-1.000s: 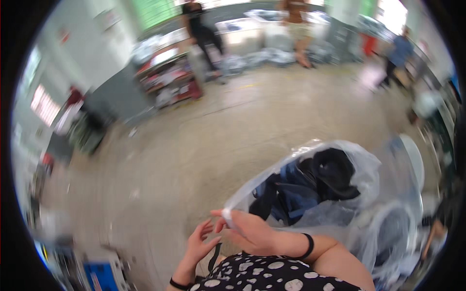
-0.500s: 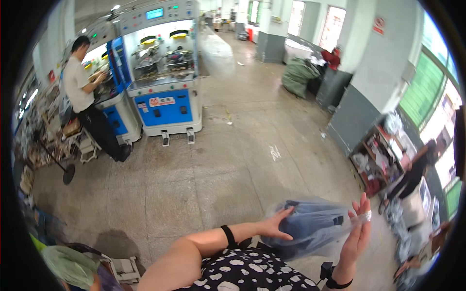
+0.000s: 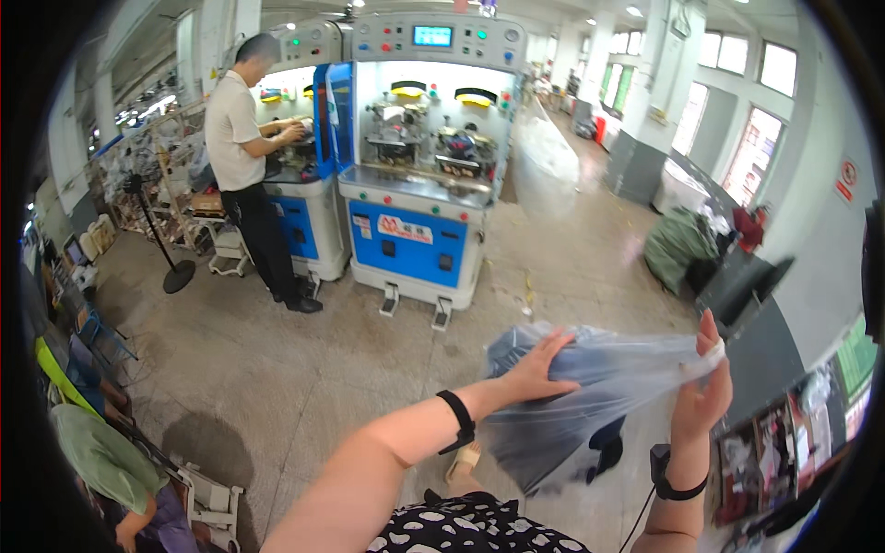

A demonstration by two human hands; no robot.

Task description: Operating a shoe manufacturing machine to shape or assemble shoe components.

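A clear plastic bag (image 3: 613, 369) with dark blue contents hangs in front of my body. What the contents are is blurred through the film. My right hand (image 3: 702, 392) grips the bag's gathered end at the right, its fingers pointing up with film bunched among them. On the bag's upper left side lies my left hand (image 3: 539, 373), its fingers spread and pressed flat against the film. A dark shape (image 3: 606, 449) shows at the bag's lower edge; I cannot tell whether it belongs to the bag.
Ahead stands a blue and white machine (image 3: 415, 235) with foot pedals; a person (image 3: 241, 152) works at the one beside it. A green sack (image 3: 680, 247) leans near a pillar at right. At lower left, another person (image 3: 106, 461) sits low. A black stand (image 3: 177, 276) is at left.
My view has swung to the right-hand side less and lifted, so the machines sit further right. Both hands have risen with the bag, which now hangs more stretched between them.
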